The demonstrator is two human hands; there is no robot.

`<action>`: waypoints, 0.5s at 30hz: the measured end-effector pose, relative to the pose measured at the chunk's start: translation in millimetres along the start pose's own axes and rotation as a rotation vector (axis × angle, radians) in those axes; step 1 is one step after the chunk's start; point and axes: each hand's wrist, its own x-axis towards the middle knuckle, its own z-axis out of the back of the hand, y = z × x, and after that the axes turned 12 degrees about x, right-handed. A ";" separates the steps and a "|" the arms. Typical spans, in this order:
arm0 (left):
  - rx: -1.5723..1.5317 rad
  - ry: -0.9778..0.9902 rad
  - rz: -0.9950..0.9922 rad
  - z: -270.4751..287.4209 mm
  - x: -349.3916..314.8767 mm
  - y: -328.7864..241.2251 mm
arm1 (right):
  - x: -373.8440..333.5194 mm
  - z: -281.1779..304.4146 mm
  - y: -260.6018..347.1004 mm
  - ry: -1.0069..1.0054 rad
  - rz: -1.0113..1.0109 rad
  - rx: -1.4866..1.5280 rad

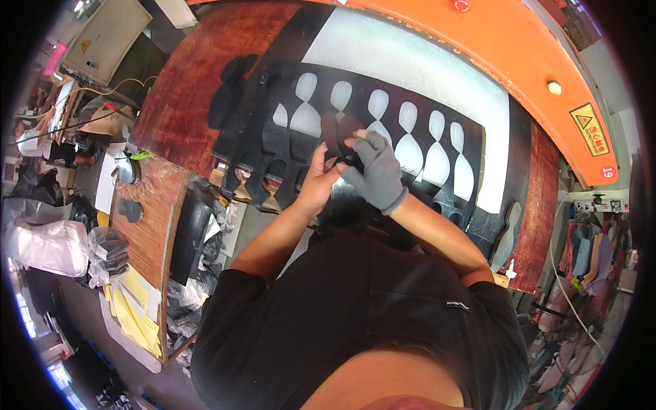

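My bare left hand (317,183) and my grey-gloved right hand (377,172) meet in front of me, above a black sheet. Between them they grip dark brown sole-shaped pieces (339,134), whose rounded ends point away from me. How many pieces there are, and their lower ends, my fingers hide. Beneath lies the black sheet (270,147) with several sole-shaped cutouts, some showing white surface through them. Its near edge hangs toward my body, with more openings along it.
An orange machine beam (437,27) spans the far side. Dark cut pieces (229,96) lie on the reddish-brown board (184,102) at left. A grey sole-shaped item (506,236) rests at right. Left stands a wooden side table (160,219), with plastic bags (51,246) beyond.
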 end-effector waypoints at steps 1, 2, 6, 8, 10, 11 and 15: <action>0.072 -0.014 -0.040 -0.7 0.9 1.6 | 10.8 1.1 -1.7 0.008 -0.002 -0.002; 0.144 -0.028 -0.083 -1.6 1.7 3.1 | 22.6 2.7 -4.6 0.017 0.023 -0.004; -0.011 0.039 -0.029 -3.2 4.7 4.7 | 72.1 6.1 -27.4 0.352 -0.290 0.079; 0.019 0.048 -0.022 -2.9 6.0 4.7 | 80.2 4.8 -34.5 0.425 -0.268 0.201; 0.055 0.039 -0.080 -3.6 6.2 6.7 | 80.5 0.5 -37.5 0.415 -0.101 0.164; 0.077 0.016 -0.022 -2.6 7.1 7.7 | 78.6 -2.7 -37.5 0.319 0.094 0.129; -0.031 0.032 -0.038 0.2 10.0 12.3 | 74.7 -9.4 -36.8 0.386 0.165 0.127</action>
